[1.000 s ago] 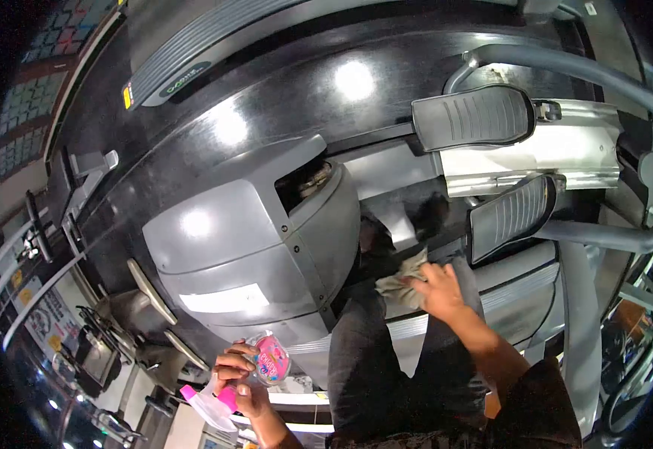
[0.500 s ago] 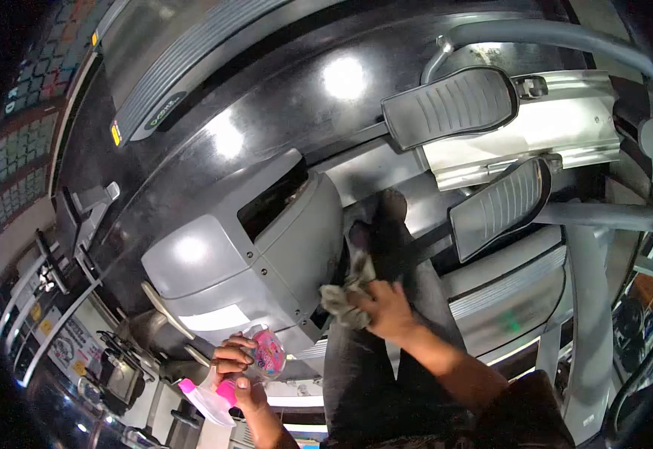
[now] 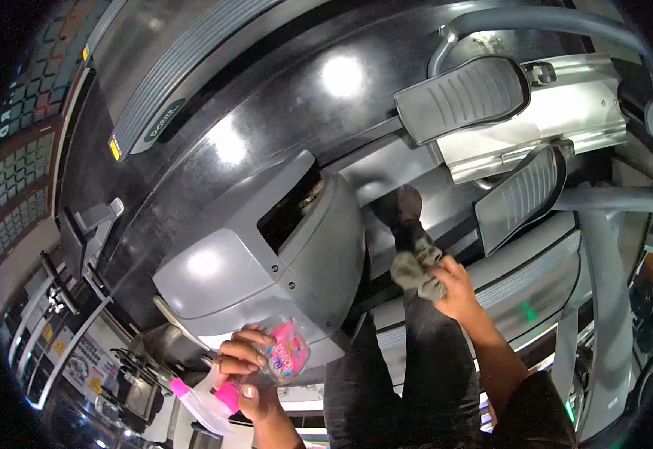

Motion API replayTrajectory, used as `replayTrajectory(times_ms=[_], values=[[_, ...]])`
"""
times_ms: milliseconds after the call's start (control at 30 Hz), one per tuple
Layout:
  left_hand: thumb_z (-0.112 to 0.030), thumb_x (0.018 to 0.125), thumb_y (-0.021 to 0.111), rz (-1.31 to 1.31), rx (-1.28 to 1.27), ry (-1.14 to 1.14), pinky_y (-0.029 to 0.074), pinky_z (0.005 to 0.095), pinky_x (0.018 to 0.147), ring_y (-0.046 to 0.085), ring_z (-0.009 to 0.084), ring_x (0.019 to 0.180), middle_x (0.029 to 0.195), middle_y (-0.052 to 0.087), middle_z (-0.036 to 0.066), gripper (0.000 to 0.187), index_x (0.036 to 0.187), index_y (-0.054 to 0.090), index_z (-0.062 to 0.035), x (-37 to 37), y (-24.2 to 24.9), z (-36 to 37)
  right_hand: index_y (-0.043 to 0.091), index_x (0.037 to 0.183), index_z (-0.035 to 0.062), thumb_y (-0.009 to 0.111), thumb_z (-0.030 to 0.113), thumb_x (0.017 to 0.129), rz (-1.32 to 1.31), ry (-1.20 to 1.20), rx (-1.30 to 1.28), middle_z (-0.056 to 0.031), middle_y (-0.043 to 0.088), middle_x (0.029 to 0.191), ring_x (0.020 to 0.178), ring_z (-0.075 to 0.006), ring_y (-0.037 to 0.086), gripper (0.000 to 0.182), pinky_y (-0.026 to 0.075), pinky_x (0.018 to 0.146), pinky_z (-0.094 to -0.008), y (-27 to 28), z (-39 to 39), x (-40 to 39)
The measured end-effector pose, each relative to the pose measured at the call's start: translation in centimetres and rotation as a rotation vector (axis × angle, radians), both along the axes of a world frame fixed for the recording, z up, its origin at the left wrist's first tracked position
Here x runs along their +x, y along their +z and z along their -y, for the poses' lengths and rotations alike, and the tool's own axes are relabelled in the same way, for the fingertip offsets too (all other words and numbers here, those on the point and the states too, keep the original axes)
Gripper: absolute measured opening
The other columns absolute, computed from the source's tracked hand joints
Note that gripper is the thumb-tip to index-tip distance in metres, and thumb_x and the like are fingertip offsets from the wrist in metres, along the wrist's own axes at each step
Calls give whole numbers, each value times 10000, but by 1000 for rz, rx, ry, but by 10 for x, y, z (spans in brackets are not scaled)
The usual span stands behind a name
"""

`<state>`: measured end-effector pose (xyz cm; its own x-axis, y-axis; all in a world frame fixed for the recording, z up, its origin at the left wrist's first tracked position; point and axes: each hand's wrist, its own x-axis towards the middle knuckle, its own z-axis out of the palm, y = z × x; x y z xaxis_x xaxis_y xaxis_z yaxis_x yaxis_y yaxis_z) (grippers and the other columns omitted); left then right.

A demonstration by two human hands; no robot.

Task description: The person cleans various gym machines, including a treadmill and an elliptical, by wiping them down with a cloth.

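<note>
My left hand [image 3: 244,358] is wrapped around a clear spray bottle [image 3: 289,352] with a pink label and a pink-and-white spray head. The bottle is tilted and overlaps the lower edge of a grey machine housing [image 3: 225,277]. Bunched in the fingers of my right hand [image 3: 458,290] is a greyish-green cloth [image 3: 414,274], held above my dark-trousered leg. Beyond the cloth lie the lower pedal [image 3: 522,199] and the upper pedal [image 3: 467,99] of an elliptical trainer, both ribbed and grey.
A silver metal rail cover [image 3: 543,120] lies behind the pedals. Curved grey tubes [image 3: 551,28] run along the right. Another machine's ribbed side panel [image 3: 191,71] crosses the upper left. Gym equipment [image 3: 90,239] stands at the left on the dark floor.
My right hand and the cloth have moved right and slightly up, away from the housing. The left hand with the bottle has shifted slightly right. The whole view has shifted a little.
</note>
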<state>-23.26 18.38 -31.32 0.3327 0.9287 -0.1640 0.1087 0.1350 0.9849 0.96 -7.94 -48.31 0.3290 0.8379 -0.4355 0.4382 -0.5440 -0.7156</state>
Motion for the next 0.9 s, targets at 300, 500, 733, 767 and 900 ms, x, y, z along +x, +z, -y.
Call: replayTrajectory(times_ms=[300, 500, 733, 767, 900], values=[[-564, 869, 607, 135, 112, -291, 361, 588, 1045, 592, 422, 1072, 999, 567, 153, 497, 924, 586, -70, 66, -53, -89, 619, 1136, -7, 696, -40, 701, 387, -259, 34, -221, 580, 1101, 1013, -441, 561, 444, 468, 952, -437, -37, -129, 4], [-706, 841, 586, -63, 251, -463, 420, 576, 997, 576, 440, 1133, 1032, 579, 174, 691, 904, 608, -18, 87, -85, -111, 625, 1095, -34, 710, 60, 763, -65, -164, -476, -268, 629, 1145, 1129, -454, 581, 355, 484, 987, -478, -140, -147, 40], [-709, 877, 500, -439, 396, -674, 433, 543, 1016, 667, 383, 998, 962, 643, 184, 729, 884, 614, 11, 67, -99, -111, 569, 1201, 8, 727, 109, 789, 72, -286, -482, -285, 646, 1117, 1096, -461, 606, 453, 507, 953, -487, -215, -128, 65], [-700, 880, 504, -438, 398, -697, 447, 533, 1001, 669, 374, 989, 965, 644, 187, 724, 898, 620, 14, 64, -100, -113, 561, 1213, 12, 725, 103, 787, 63, -272, -474, -284, 642, 1124, 1094, -463, 606, 466, 506, 953, -488, -220, -130, 67], [-660, 891, 531, -508, 453, -807, 484, 509, 956, 671, 344, 948, 986, 647, 196, 699, 955, 639, 28, 54, -101, -122, 544, 1228, 21, 710, 71, 779, 160, -230, -407, -282, 612, 1158, 1087, -472, 603, 481, 505, 946, -503, -258, -130, 76]])
